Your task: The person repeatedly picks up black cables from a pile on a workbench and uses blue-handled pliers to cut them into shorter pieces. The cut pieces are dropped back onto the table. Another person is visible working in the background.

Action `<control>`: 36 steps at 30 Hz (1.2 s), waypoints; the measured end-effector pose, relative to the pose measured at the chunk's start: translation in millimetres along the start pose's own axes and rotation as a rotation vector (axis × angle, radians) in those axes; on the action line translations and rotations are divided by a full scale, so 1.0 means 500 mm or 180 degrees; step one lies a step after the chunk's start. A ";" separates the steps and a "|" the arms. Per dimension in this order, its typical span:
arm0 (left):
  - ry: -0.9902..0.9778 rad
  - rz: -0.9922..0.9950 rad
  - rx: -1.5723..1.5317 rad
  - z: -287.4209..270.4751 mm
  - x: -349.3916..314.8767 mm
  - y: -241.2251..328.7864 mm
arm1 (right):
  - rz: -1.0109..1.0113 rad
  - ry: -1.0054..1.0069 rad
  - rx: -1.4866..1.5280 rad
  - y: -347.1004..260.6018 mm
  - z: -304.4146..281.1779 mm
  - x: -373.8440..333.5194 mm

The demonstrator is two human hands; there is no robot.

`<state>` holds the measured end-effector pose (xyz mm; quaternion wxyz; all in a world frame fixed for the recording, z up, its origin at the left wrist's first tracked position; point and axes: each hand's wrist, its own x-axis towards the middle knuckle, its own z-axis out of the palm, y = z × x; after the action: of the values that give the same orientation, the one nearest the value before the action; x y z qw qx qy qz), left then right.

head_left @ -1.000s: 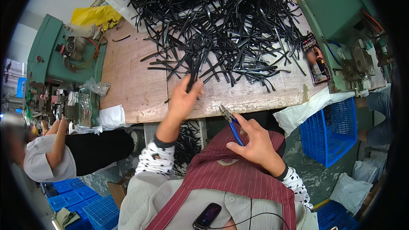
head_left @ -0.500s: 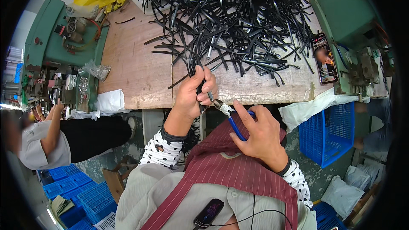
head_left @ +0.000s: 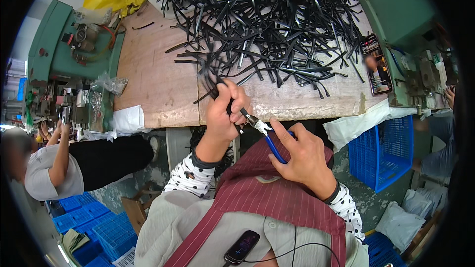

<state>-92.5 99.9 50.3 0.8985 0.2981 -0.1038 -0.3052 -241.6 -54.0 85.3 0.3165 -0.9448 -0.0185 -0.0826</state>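
Observation:
A small bunch of thin black strips, which look like eyeglass temples [head_left: 212, 78], is gripped in my left hand [head_left: 225, 113] at the table's front edge. Their upper ends are smeared by motion, and the fist hides their middles. One strip points down from between the fingers to the jaws of a pair of blue-handled pliers [head_left: 273, 149]; I cannot tell whether the jaws bite on it. My right hand [head_left: 308, 157] is curled around the pliers' handles, index finger stretched along them. Beyond my hands a large heap of similar black temples [head_left: 282, 32] covers the table.
Green machines [head_left: 52, 54] flank the wooden table [head_left: 148, 69] on both sides. A phone [head_left: 377, 66] leans against the right machine. Below the right edge stands a blue crate [head_left: 378, 153]. At the left another person [head_left: 54, 168] works; stacked blue baskets [head_left: 114, 235] lie behind.
My left hand has turned and shifted slightly, and the upper ends of its bunch have swung left. The right hand and pliers have barely moved.

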 end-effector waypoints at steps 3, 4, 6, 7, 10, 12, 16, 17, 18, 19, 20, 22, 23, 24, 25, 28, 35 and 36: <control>0.0490 0.0969 0.0773 0.033 -0.019 -0.023 | 0.0016 0.0114 0.0194 0.003 0.002 0.002; 0.0497 0.1219 0.1055 0.037 -0.024 -0.032 | 0.0118 0.0056 0.0412 0.004 0.007 -0.001; 0.0510 0.1719 0.1615 0.040 -0.032 -0.048 | 0.0324 -0.0064 0.0846 0.009 0.018 -0.010; 0.0426 0.1898 0.1813 0.043 -0.033 -0.051 | 0.0321 -0.0095 0.0937 0.009 0.017 -0.010; 0.0341 0.2164 0.2265 0.035 -0.039 -0.060 | 0.0352 -0.0198 0.1168 0.007 0.012 -0.010; 0.0357 0.2245 0.2381 0.033 -0.047 -0.068 | 0.0417 -0.0288 0.1258 0.005 0.010 -0.008; 0.0434 0.2140 0.2174 0.035 -0.048 -0.068 | 0.0461 -0.0362 0.1231 0.008 0.013 -0.010; 0.0515 0.1972 0.1977 0.040 -0.049 -0.064 | 0.0538 -0.0413 0.1265 0.011 0.015 -0.012; 0.0599 0.1809 0.1781 0.044 -0.050 -0.061 | 0.0609 -0.0468 0.1299 0.012 0.017 -0.013; 0.0703 0.1653 0.1550 0.044 -0.049 -0.060 | 0.0650 -0.0482 0.1334 0.011 0.018 -0.014; 0.0834 0.1523 0.1306 0.043 -0.048 -0.059 | 0.0691 -0.0495 0.1368 0.010 0.019 -0.015; 0.1079 0.1245 0.0815 0.042 -0.045 -0.055 | 0.0762 -0.0526 0.1408 0.007 0.018 -0.014; 0.1252 0.1081 0.0704 0.039 -0.043 -0.055 | 0.0785 -0.0548 0.1416 0.006 0.017 -0.013; 0.1248 0.1034 0.0667 0.037 -0.043 -0.054 | 0.0803 -0.0570 0.1429 0.007 0.017 -0.012; 0.1243 0.0986 0.0631 0.035 -0.043 -0.053 | 0.0766 -0.0545 0.1386 0.008 0.017 -0.011; 0.1112 0.1303 0.1357 0.022 -0.030 -0.059 | 0.0763 -0.0473 0.1356 0.012 0.016 -0.011; 0.0205 0.2035 0.6278 -0.016 0.145 0.022 | 0.1033 -0.0410 0.1356 0.025 0.016 -0.021; 0.0162 0.1724 0.6571 -0.021 0.171 0.016 | 0.1028 -0.0411 0.1358 0.024 0.016 -0.022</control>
<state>-17.1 58.1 46.8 0.2510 0.8881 -0.3560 0.1465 -250.3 -58.5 70.1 0.5156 -0.8508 0.0952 0.0351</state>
